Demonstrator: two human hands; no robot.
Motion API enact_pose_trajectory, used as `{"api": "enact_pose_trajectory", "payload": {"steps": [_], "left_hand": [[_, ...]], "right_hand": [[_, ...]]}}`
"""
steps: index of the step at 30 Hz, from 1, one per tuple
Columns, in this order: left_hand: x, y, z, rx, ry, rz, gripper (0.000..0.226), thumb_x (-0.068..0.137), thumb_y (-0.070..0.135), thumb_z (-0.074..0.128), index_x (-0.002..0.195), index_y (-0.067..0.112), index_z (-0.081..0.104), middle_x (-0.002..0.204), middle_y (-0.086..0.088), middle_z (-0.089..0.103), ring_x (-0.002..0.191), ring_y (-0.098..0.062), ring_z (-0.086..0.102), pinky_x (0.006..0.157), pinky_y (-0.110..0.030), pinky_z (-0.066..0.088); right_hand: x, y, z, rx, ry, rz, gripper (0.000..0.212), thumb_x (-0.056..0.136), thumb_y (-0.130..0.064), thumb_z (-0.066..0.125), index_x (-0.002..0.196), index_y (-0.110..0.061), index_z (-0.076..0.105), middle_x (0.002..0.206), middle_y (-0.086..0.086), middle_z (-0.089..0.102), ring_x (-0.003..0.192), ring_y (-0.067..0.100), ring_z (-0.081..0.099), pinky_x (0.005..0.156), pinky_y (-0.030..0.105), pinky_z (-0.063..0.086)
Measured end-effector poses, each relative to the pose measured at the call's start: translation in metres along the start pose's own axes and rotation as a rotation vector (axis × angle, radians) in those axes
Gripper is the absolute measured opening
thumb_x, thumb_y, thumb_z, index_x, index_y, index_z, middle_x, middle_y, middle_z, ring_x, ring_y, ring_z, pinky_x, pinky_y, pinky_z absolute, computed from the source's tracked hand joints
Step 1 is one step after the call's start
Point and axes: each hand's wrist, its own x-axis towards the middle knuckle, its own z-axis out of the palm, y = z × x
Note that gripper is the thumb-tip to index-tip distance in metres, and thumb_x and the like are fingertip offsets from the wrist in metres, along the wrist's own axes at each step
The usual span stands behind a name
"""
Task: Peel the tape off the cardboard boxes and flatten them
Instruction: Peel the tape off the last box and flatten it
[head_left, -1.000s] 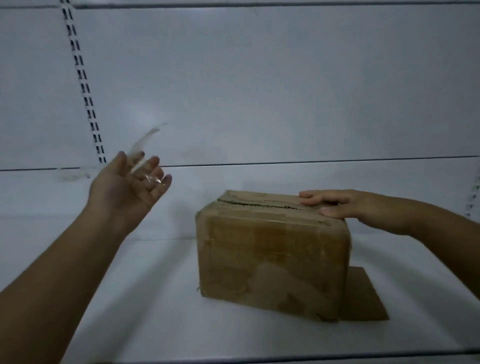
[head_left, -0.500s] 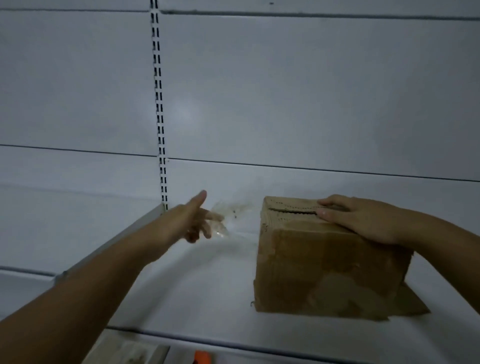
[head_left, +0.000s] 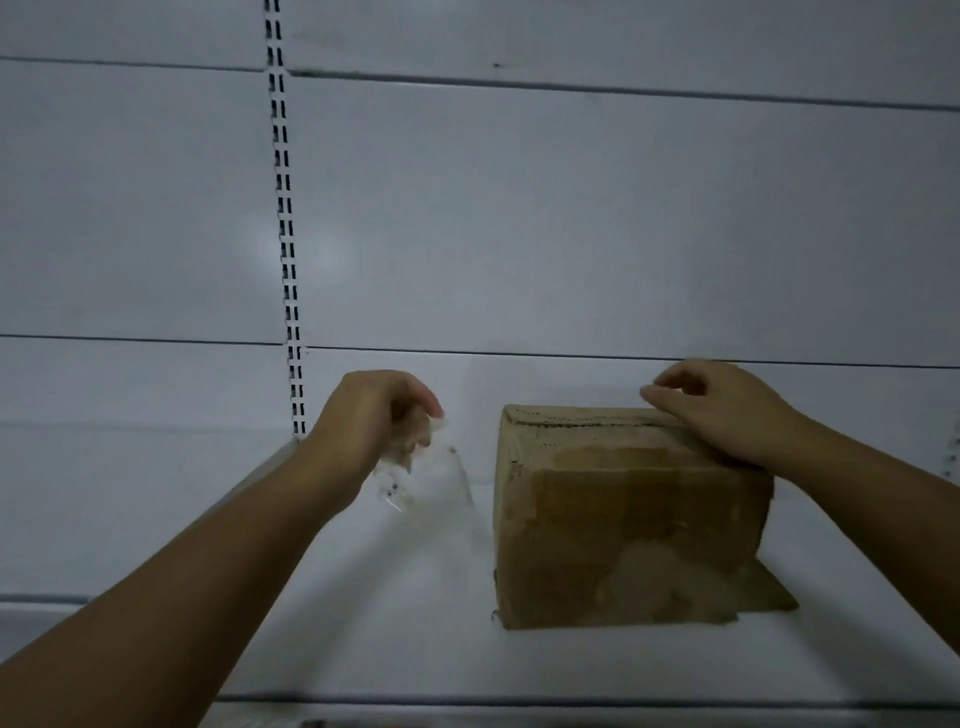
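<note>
A brown cardboard box (head_left: 623, 525) stands on the white shelf (head_left: 405, 623), its top seam still closed and one flap sticking out flat at its lower right. My right hand (head_left: 727, 410) rests on the box's top right, fingers loosely bent with the thumb lifted. My left hand (head_left: 371, 415) hovers to the left of the box, fingers curled down, gripping a crumpled strip of clear tape (head_left: 402, 470) that hangs below it.
The shelf's white back wall (head_left: 571, 234) rises right behind the box. A slotted upright rail (head_left: 285, 234) runs down the wall at left. The shelf's front edge (head_left: 519, 701) crosses the bottom of the view.
My left hand swung down from up at the left to beside the box, fingers curling over the clear tape. My right hand stayed on the box top, its fingers now slightly lifted.
</note>
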Motion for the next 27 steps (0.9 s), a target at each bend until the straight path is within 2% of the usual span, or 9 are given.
{"api": "enact_pose_trajectory", "payload": {"steps": [1,3,6,9,13,17,20,24,27], "left_hand": [[-0.001,0.001,0.004,0.078,-0.03,-0.002,0.026,0.085,0.005,0.052,0.067,0.013,0.069,0.049,0.003,0.062,0.05,-0.019,0.055,0.044,-0.021,0.043],[-0.001,0.001,0.013,0.161,-0.07,0.06,0.017,0.085,0.023,0.06,0.072,0.02,0.072,0.061,0.008,0.064,0.054,-0.005,0.055,0.052,-0.019,0.04],[0.005,0.006,0.023,0.099,-0.074,0.169,0.011,0.079,0.021,0.071,0.087,0.029,0.072,0.052,0.007,0.064,0.04,-0.002,0.046,0.042,-0.012,0.039],[0.013,0.011,0.024,0.065,-0.179,0.182,0.025,0.08,0.028,0.07,0.099,0.043,0.068,0.068,0.014,0.07,0.069,-0.008,0.064,0.065,-0.014,0.048],[0.021,0.015,0.029,-0.072,-0.347,0.118,0.032,0.074,0.052,0.059,0.103,0.041,0.068,0.11,0.015,0.067,0.11,-0.007,0.058,0.095,-0.026,0.042],[0.028,0.019,0.037,0.154,-0.146,0.223,0.019,0.073,0.028,0.076,0.089,0.034,0.069,0.121,0.014,0.059,0.106,-0.007,0.055,0.075,-0.018,0.04],[0.033,0.018,0.04,0.488,-0.078,0.375,0.032,0.072,0.025,0.076,0.097,0.036,0.06,0.111,0.011,0.057,0.102,-0.011,0.053,0.074,-0.019,0.04],[0.037,0.019,0.04,0.513,-0.158,0.352,0.066,0.072,0.012,0.076,0.127,0.036,0.048,0.135,0.005,0.038,0.111,-0.012,0.045,0.086,-0.024,0.04],[0.038,0.03,0.046,0.347,-0.085,0.397,0.059,0.073,-0.004,0.071,0.113,0.035,0.057,0.131,0.007,0.051,0.1,-0.012,0.06,0.078,-0.018,0.05]], "right_hand": [[-0.002,0.007,-0.003,-0.041,0.036,0.033,0.055,0.082,-0.062,0.048,0.121,-0.025,0.055,0.128,-0.002,0.056,0.102,0.009,0.047,0.085,0.029,0.037],[-0.011,0.018,-0.007,-0.063,-0.106,0.119,0.072,0.076,-0.07,0.046,0.13,-0.023,0.049,0.134,-0.001,0.051,0.108,0.013,0.048,0.085,0.028,0.037],[-0.024,0.024,-0.011,-0.065,-0.129,0.111,0.092,0.058,-0.081,0.036,0.13,-0.025,0.049,0.133,-0.003,0.051,0.107,0.012,0.049,0.085,0.026,0.036],[-0.031,0.026,-0.014,-0.096,0.01,-0.038,0.085,0.053,-0.083,0.037,0.115,-0.029,0.059,0.115,-0.009,0.055,0.098,0.005,0.051,0.078,0.021,0.039],[-0.036,0.022,-0.017,-0.147,-0.031,-0.061,0.077,0.051,-0.085,0.038,0.104,-0.033,0.06,0.104,-0.013,0.054,0.095,0.005,0.05,0.075,0.022,0.039],[-0.036,0.017,-0.018,-0.269,0.024,-0.139,0.059,0.06,-0.081,0.043,0.089,-0.032,0.06,0.091,-0.014,0.052,0.083,0.004,0.049,0.067,0.022,0.041],[-0.038,0.017,-0.022,-0.258,-0.108,-0.121,0.06,0.061,-0.08,0.048,0.094,-0.03,0.058,0.093,-0.012,0.055,0.084,0.005,0.051,0.072,0.024,0.046],[-0.039,0.019,-0.026,-0.203,-0.16,-0.126,0.076,0.051,-0.083,0.042,0.106,-0.031,0.05,0.102,-0.011,0.054,0.09,0.006,0.05,0.077,0.027,0.048],[-0.035,0.018,-0.024,-0.26,-0.052,-0.173,0.076,0.063,-0.075,0.056,0.124,-0.031,0.047,0.113,-0.009,0.05,0.103,0.008,0.046,0.081,0.024,0.041]]}}
